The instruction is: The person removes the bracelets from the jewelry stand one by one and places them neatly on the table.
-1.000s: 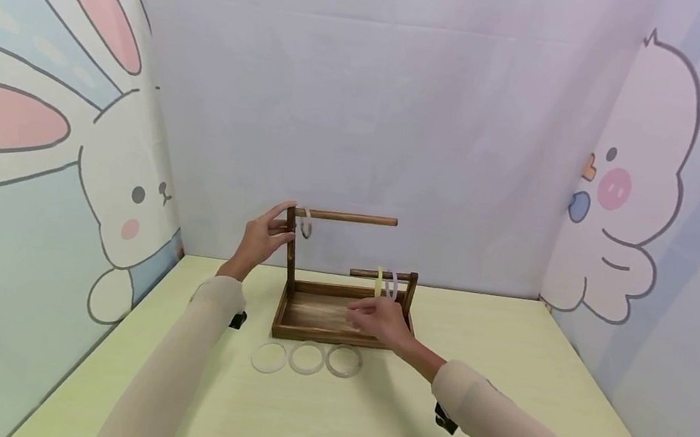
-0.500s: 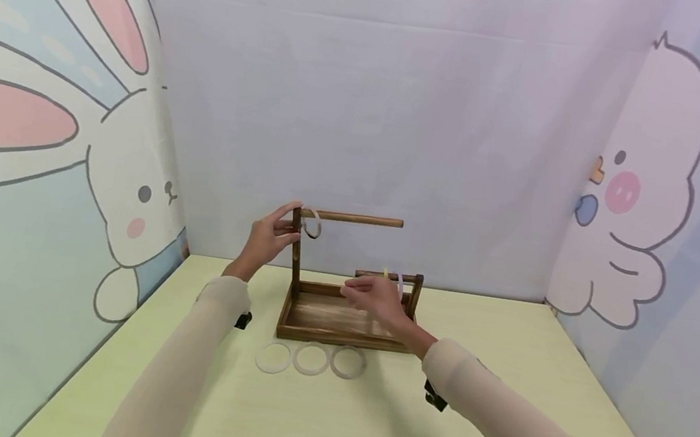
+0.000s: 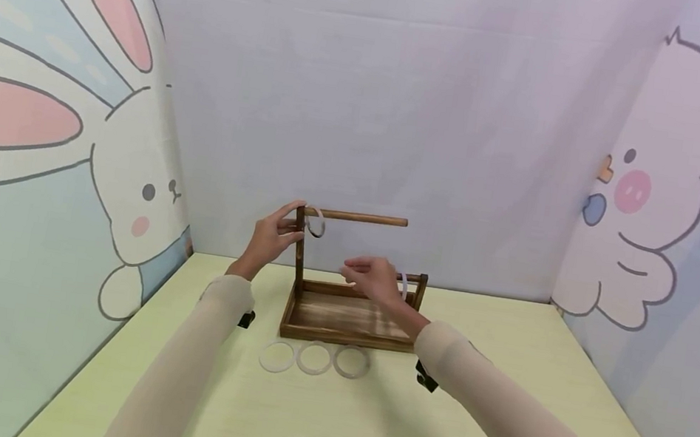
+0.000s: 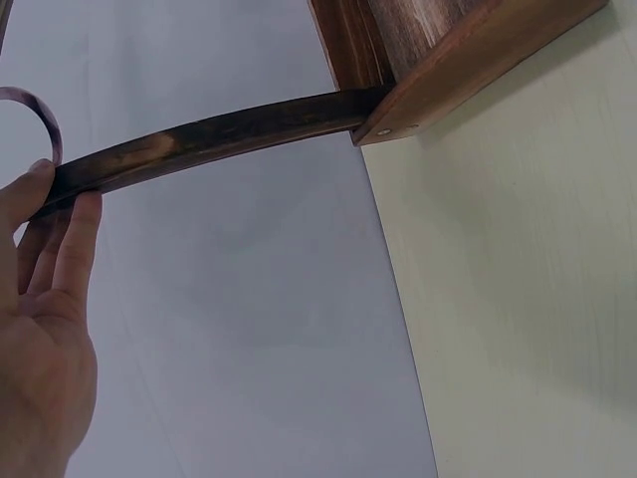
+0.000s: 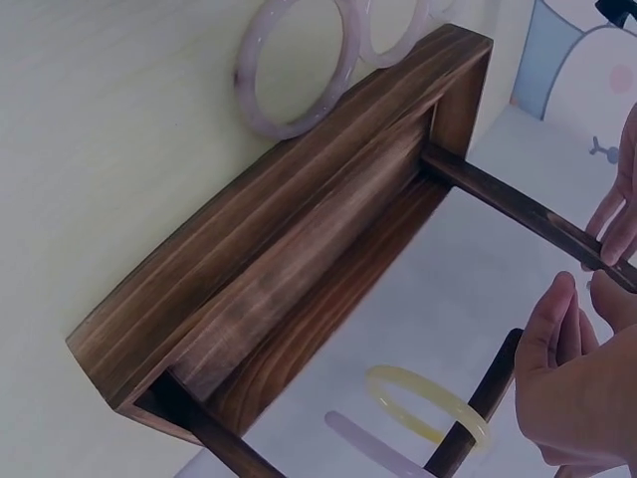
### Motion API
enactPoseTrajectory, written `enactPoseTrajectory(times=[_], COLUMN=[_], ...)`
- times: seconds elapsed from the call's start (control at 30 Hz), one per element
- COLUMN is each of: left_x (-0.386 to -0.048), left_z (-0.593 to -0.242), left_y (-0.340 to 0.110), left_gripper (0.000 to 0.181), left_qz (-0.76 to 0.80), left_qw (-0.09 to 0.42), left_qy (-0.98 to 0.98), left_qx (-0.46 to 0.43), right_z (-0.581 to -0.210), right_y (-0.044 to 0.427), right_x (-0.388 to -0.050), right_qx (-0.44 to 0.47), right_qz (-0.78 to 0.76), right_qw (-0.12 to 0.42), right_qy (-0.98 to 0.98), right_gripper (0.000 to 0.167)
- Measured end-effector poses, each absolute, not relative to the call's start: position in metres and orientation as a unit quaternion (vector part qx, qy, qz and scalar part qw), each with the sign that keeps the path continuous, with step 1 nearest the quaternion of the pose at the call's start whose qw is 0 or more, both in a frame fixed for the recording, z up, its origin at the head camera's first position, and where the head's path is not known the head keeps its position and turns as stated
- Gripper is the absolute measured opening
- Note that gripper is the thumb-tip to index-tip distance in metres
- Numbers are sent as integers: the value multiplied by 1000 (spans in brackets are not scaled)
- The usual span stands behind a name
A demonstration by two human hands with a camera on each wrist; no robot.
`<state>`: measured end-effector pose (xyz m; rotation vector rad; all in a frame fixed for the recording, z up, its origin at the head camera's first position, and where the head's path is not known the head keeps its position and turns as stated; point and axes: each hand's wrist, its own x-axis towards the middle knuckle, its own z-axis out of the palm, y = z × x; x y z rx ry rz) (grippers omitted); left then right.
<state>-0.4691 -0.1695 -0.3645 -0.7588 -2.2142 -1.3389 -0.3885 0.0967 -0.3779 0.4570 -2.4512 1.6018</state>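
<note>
My left hand [image 3: 270, 237] grips the top of the tall post [image 4: 209, 144] of a dark wooden stand, thumb on one side and fingers on the other. A pale bangle [image 3: 322, 228] hangs from the upper bar [image 3: 363, 217], close to that post. My right hand [image 3: 375, 278] is raised in front of the lower bar [image 5: 486, 388], past its free end, fingertips close together. Nothing shows between those fingers. On the lower bar hang a yellow bangle [image 5: 428, 388] and a lavender bangle [image 5: 373, 448]; the hand hides the yellow one in the head view.
The stand's shallow tray [image 3: 346, 338] sits on the pale yellow table [image 3: 307, 429]. Three pale bangles lie in a row before it: a left bangle [image 3: 275, 371], a middle bangle [image 3: 312, 374] and a right bangle [image 3: 350, 377]. A backdrop [image 3: 391, 120] rises behind.
My right hand has risen and moved left from beside the bangles on the lower bar. The left hand keeps its grip on the post. The bangle on the upper bar has turned slightly.
</note>
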Motion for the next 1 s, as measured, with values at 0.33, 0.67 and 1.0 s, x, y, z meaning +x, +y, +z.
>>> enactPoseTrajectory(times=[0.33,0.67,1.0], left_x=[-467,-469,-469], left_z=[-364,-365,-364], left_y=[-169,-170,-169], left_gripper=[71,72,72], left_qz=[-497,-493,-498], left_qw=[215,221,214], left_qy=[-793,-796,-797], left_qx=[-278,-272,-266], right_z=[-374,-365,-353], right_y=[90,82,73], right_x=[-399,-408,-414], right_qx=[170,195,182], right_qz=[526,505,506], right_qw=[103,129,140], right_qy=[-827,-831,-831], right_gripper=[24,27,28])
